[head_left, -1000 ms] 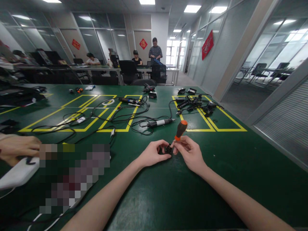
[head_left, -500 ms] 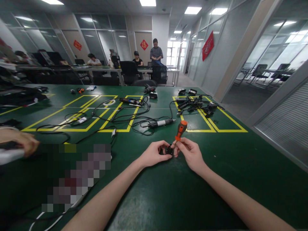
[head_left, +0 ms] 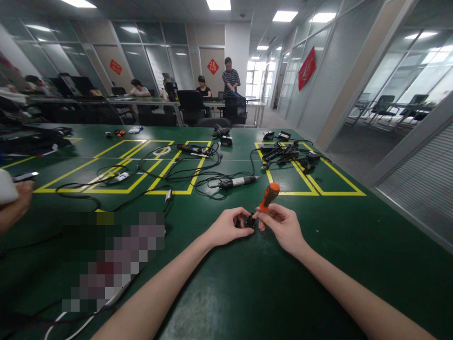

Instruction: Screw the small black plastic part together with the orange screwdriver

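Note:
My left hand [head_left: 230,226] is closed around a small black part [head_left: 251,220], gripping it between thumb and fingers just above the green table [head_left: 219,293]. What the part is cannot be made out. My right hand [head_left: 283,225] pinches a screwdriver [head_left: 270,196] with an orange and dark grey handle. The handle points up and leans to the right, above my fingers. The fingers of my right hand hide the screwdriver's lower end, close beside the black part.
A silver and black electric screwdriver [head_left: 237,182] with a cord lies beyond my hands. Black parts and cables [head_left: 283,153] are heaped at the back right. At the left edge, another person's hand [head_left: 17,205] holds a white object. A blurred-out strip [head_left: 120,255] lies left of my forearm.
The screwdriver handle has tilted further right and sunk slightly, and my right hand has shifted a little right. The other person's hand has moved left. My left hand keeps its hold.

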Motion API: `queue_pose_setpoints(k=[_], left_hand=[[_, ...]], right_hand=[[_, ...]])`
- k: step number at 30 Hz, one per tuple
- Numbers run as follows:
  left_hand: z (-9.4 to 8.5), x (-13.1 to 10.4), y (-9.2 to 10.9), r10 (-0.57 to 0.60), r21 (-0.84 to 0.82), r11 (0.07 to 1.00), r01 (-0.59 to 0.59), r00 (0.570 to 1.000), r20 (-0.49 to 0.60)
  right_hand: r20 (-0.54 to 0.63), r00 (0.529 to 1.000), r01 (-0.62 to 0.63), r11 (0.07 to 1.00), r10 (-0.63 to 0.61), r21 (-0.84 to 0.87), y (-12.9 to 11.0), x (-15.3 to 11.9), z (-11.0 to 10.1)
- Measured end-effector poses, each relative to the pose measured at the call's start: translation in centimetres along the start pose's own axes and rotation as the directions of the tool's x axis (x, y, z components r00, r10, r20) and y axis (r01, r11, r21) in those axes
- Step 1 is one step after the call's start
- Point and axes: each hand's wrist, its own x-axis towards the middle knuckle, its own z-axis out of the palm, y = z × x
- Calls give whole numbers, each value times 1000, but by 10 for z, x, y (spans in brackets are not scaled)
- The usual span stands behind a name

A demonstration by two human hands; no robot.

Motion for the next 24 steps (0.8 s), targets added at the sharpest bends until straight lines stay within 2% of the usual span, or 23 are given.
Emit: queue_pose_setpoints(k=[5, 11, 18, 24], left_hand=[[0, 0, 3, 8, -1, 1000, -8, 1000, -10], [0, 0, 1, -4, 5, 1000, 4, 1000, -1], [-1, 0, 1, 5, -9, 1000, -5, 1000, 4], [-1, -1, 1, -3, 15, 1000, 3, 1000, -3]], right_hand=[[47, 999, 23, 995, -28, 98, 1, -3, 2], [35, 999, 24, 1000, -24, 16, 0, -1, 0], [39, 999, 12, 994, -17, 109, 0, -1, 3], [31, 999, -16, 1000, 16, -13, -7, 0, 1]])
